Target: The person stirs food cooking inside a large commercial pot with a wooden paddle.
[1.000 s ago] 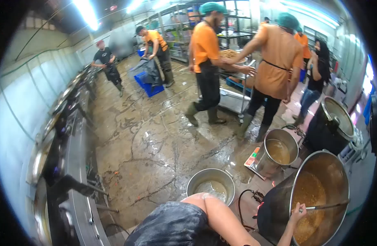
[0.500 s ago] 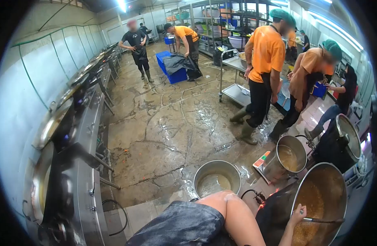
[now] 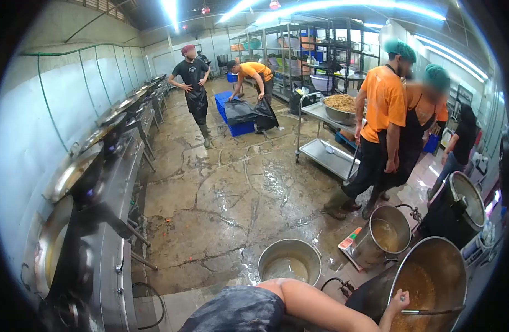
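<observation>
My bare left arm reaches in from the bottom, elbow bent. My left hand (image 3: pixel 398 302) is closed around a long metal handle (image 3: pixel 433 311), over the near side of a big steel pot (image 3: pixel 399 266). The handle stretches across the pot towards its right rim; its working end cannot be made out. Brownish, grainy food (image 3: pixel 419 288) fills the lower part of the pot. My right hand is out of view. Left of my arm, a wide metal pot (image 3: pixel 319 266) stands on the floor, with cloudy liquid in it. A taller steel pot (image 3: pixel 403 213) with brownish liquid stands behind the big one.
A red-and-white scale (image 3: pixel 350 243) lies beside the taller pot. Large pans (image 3: pixel 77 172) line the steel burner counter (image 3: pixel 111 232) at left. Two co-workers stand near a trolley (image 3: pixel 324 157) carrying a food bowl (image 3: pixel 341 115). Further back, a person handles black plastic over blue crates (image 3: pixel 240 128).
The view has tilted up slightly. The two nearby co-workers have shifted, one standing straighter, showing more of the trolley and its bowl. My left hand stays on the handle.
</observation>
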Action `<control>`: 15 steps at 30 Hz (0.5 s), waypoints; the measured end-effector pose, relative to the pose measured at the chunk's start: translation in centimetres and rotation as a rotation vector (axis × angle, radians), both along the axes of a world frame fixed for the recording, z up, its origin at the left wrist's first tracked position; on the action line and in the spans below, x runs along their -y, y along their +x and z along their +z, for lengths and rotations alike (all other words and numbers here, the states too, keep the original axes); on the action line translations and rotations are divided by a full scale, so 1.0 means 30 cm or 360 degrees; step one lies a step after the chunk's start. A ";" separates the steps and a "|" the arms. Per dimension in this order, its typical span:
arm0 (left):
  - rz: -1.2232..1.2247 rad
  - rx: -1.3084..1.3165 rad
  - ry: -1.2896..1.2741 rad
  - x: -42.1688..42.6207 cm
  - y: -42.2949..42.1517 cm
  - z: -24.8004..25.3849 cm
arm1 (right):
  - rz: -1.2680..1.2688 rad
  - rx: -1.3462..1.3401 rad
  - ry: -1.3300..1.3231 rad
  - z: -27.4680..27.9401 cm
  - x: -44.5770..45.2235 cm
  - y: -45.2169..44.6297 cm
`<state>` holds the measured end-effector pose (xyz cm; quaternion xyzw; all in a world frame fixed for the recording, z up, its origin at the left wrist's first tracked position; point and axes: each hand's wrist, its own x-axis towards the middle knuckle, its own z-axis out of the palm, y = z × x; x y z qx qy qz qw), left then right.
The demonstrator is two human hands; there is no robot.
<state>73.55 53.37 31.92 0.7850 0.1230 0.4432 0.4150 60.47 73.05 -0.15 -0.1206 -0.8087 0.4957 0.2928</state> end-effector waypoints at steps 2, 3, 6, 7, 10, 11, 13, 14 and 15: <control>-0.0040 0.0033 -0.0072 0.030 -0.025 0.003 | 0.0051 -0.0117 -0.0005 -0.014 -0.006 -0.030; -0.0071 0.0065 -0.0131 0.044 -0.042 -0.003 | 0.0083 -0.0229 -0.0011 -0.032 -0.011 -0.029; 0.0315 0.0207 -0.0351 0.098 -0.074 -0.083 | -0.0029 -0.0143 -0.0212 -0.073 -0.042 -0.040; 0.0219 0.0185 -0.0380 0.096 -0.084 -0.110 | -0.0028 -0.0186 -0.0246 -0.083 -0.045 -0.043; 0.0496 0.0460 -0.0660 0.113 -0.128 -0.134 | -0.0134 -0.0235 -0.0284 -0.113 -0.057 -0.051; 0.0453 0.0447 -0.0665 0.116 -0.147 -0.132 | -0.0135 -0.0267 -0.0314 -0.055 -0.035 -0.024; 0.0440 0.0585 -0.0720 0.118 -0.185 -0.128 | -0.0256 -0.0137 -0.0481 0.038 -0.007 0.022; 0.0377 0.0675 -0.0719 0.121 -0.192 -0.123 | -0.0283 -0.0156 -0.0477 0.034 -0.016 0.015; 0.0419 0.0420 -0.0601 0.122 -0.226 -0.156 | -0.0299 -0.0179 -0.0506 0.017 -0.028 0.016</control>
